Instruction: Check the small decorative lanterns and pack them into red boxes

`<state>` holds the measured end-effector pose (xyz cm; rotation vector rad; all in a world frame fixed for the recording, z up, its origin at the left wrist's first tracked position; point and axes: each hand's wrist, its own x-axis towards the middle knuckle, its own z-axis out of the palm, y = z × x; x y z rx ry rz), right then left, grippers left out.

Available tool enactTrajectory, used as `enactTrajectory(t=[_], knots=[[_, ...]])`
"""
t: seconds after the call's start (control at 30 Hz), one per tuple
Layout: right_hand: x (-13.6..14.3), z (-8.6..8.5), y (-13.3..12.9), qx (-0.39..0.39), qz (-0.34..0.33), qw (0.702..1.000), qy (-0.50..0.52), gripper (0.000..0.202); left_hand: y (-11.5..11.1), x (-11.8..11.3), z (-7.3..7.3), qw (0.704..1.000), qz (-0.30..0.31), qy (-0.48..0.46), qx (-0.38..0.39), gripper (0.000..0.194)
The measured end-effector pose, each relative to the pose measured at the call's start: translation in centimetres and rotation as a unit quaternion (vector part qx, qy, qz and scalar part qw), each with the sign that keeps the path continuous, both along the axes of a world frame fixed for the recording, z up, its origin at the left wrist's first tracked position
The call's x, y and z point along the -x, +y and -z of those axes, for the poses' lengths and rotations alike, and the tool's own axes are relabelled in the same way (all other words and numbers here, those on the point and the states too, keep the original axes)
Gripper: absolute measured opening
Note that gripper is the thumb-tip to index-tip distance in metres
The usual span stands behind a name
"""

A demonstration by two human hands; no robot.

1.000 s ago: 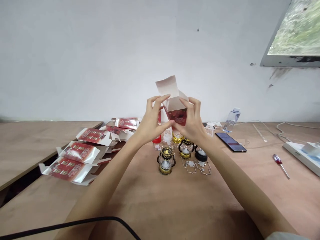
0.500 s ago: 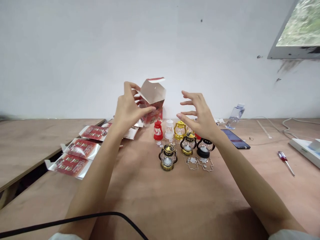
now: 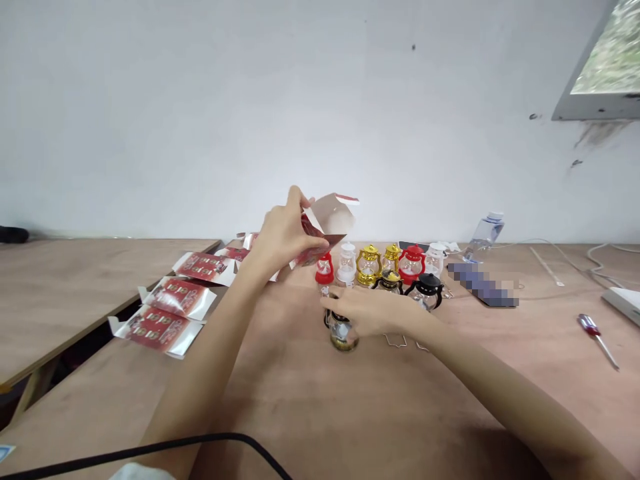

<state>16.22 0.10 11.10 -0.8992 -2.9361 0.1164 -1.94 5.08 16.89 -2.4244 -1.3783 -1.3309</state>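
Note:
My left hand [image 3: 287, 230] grips a red printed cardboard box [image 3: 333, 217], tilted with its open end up and toward the right. Below and to the right, my right hand [image 3: 367, 311] has its fingers round the top of a small bronze-and-black lantern [image 3: 344, 337] standing on the table; its upper part is hidden by the hand. Behind that hand stand more little lanterns: a red one [image 3: 325, 268], a white one [image 3: 346, 263], a gold one [image 3: 369, 265], another bronze one [image 3: 389, 281] and a black one [image 3: 427, 291].
Flattened red boxes [image 3: 175, 297] lie at the left near a gap in the tables. Bent wire pieces [image 3: 397, 341] lie beside my right hand. Further right are a phone [image 3: 480, 283], a tilted water bottle [image 3: 484, 237], a screwdriver [image 3: 599, 340] and white cables [image 3: 597, 257].
My right hand came down from the air and closed on the front bronze lantern. The box in my left hand moved a little right and lower. The view shifted slightly.

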Motion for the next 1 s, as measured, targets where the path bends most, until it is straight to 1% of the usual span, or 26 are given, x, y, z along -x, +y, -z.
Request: enactTrajectory(t=[0.07, 0.1, 0.13, 0.17, 0.2, 0.23, 0.3, 0.37, 0.4, 0.43, 0.5, 0.6, 0.7, 0.83, 0.9, 1.0], knots=[[-1.3, -1.6, -0.3, 0.080, -0.093, 0.991, 0.058, 0.040, -0.2, -0.1, 0.0, 0.999, 0.006, 0.028, 0.026, 0.059], [-2.2, -2.5, -0.5, 0.125, -0.122, 0.979, 0.105, 0.042, -0.3, -0.2, 0.0, 0.998, 0.016, 0.040, 0.042, 0.058], [-3.3, -3.4, -0.8, 0.146, -0.132, 0.967, 0.161, 0.043, -0.5, -0.2, 0.0, 0.997, 0.030, 0.048, 0.059, 0.058], [-4.4, -4.2, -0.9, 0.152, -0.120, 0.955, 0.226, 0.046, -0.6, -0.3, 0.0, 0.994, 0.048, 0.054, 0.076, 0.057], [-5.5, -4.9, -1.0, 0.145, -0.083, 0.942, 0.292, 0.050, -0.8, -0.4, 0.0, 0.991, 0.072, 0.057, 0.095, 0.056], [-6.5, -5.4, -1.1, 0.128, -0.047, 0.926, 0.353, 0.057, -1.0, -0.5, 0.1, 0.987, 0.102, 0.058, 0.113, 0.054], [-8.0, -5.9, -0.8, 0.078, 0.023, 0.887, 0.454, 0.069, -1.2, -0.8, 0.4, 0.971, 0.181, 0.055, 0.148, 0.050], [-8.8, -5.8, -0.1, 0.047, 0.069, 0.861, 0.501, 0.072, -1.2, -1.0, 0.7, 0.947, 0.267, 0.047, 0.174, 0.051], [-8.9, -5.7, 0.3, 0.040, 0.084, 0.857, 0.507, 0.070, -1.2, -1.0, 0.9, 0.935, 0.302, 0.044, 0.182, 0.054], [-8.9, -5.6, 0.6, 0.035, 0.095, 0.857, 0.505, 0.068, -1.1, -1.0, 1.0, 0.926, 0.326, 0.041, 0.186, 0.056], [-8.7, -5.5, 1.2, 0.022, 0.110, 0.866, 0.486, 0.064, -0.8, -1.0, 1.1, 0.920, 0.342, 0.041, 0.185, 0.058], [-8.4, -5.5, 1.4, -0.009, 0.126, 0.884, 0.450, 0.067, -0.7, -0.9, 1.0, 0.928, 0.325, 0.047, 0.174, 0.055], [-8.2, -5.8, 0.6, -0.037, 0.138, 0.903, 0.406, 0.066, -0.8, -0.9, 0.8, 0.935, 0.306, 0.044, 0.173, 0.051], [-7.3, -5.9, -0.6, -0.060, 0.154, 0.932, 0.321, 0.060, -0.8, -1.5, 1.1, 0.929, 0.316, 0.050, 0.184, 0.051], [-6.7, -5.7, -0.7, -0.081, 0.153, 0.941, 0.291, 0.058, -0.6, -1.9, 1.5, 0.924, 0.320, 0.051, 0.201, 0.052], [-5.8, -5.3, -0.2, -0.131, 0.126, 0.941, 0.285, 0.053, -0.1, -2.3, 1.9, 0.916, 0.327, 0.024, 0.229, 0.048]])
